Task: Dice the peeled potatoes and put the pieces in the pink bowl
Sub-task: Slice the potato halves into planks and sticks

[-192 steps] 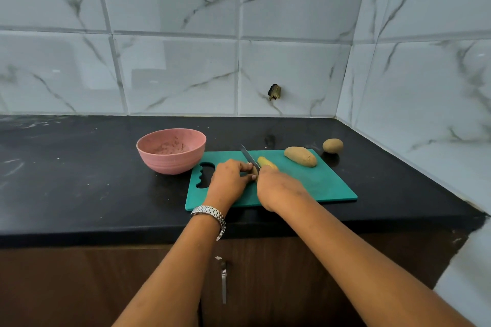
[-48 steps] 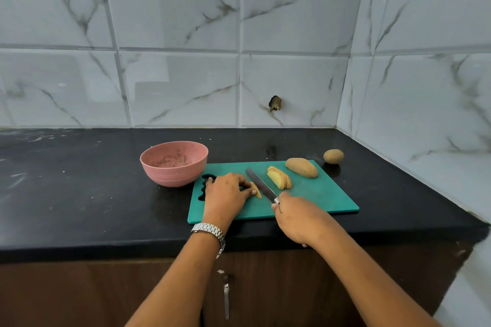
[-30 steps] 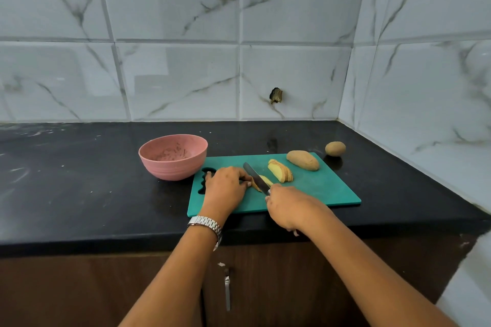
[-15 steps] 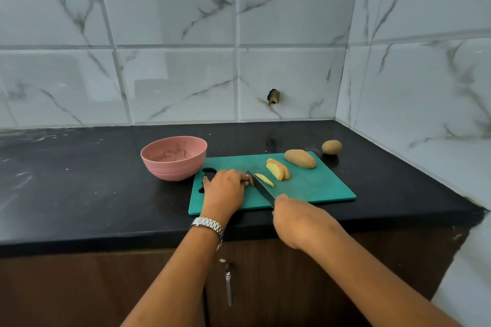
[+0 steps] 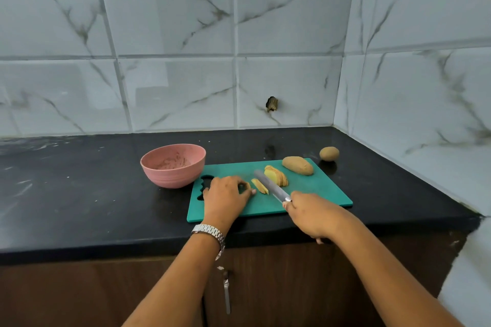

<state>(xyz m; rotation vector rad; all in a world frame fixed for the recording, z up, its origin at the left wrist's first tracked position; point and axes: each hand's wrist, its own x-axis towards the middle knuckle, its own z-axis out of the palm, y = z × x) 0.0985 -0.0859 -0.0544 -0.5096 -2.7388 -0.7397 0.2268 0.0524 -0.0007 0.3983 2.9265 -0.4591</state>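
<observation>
Potato strips [image 5: 259,185] lie in a small bunch near the middle of the green cutting board [image 5: 318,195], in the gap between the two hands. Their long axis runs slantwise, from the board's far left toward its near right. The knife [image 5: 268,185] lies just to their right on nearly the same slant, its tip pointing to the far left.

The right hand [image 5: 312,214] grips the knife handle at the board's near edge. The left hand [image 5: 225,196] sits on the left part of the board beside the handle cut-outs, fingers curled down, and its fingertips [image 5: 251,191] are just beside the strips. Whether they pinch a piece cannot be told. Of the two hands, the left is nearer the strips.

A fanned stack of slices [image 5: 277,177] stands just beyond the blade. A whole peeled potato [image 5: 297,165] rests at the board's far right corner, and a smaller potato [image 5: 329,153] sits off the board on the worktop [image 5: 79,194], toward its back right corner. The pink bowl [image 5: 172,179] stands just off the board's far left corner, on the left hand's side.

Since blade and strips lie almost parallel, dicing likely needs one of them turned, so the edge crosses the strips while the left fingers steady them. The task looks to be at an early stage, with most of the potato uncut.
</observation>
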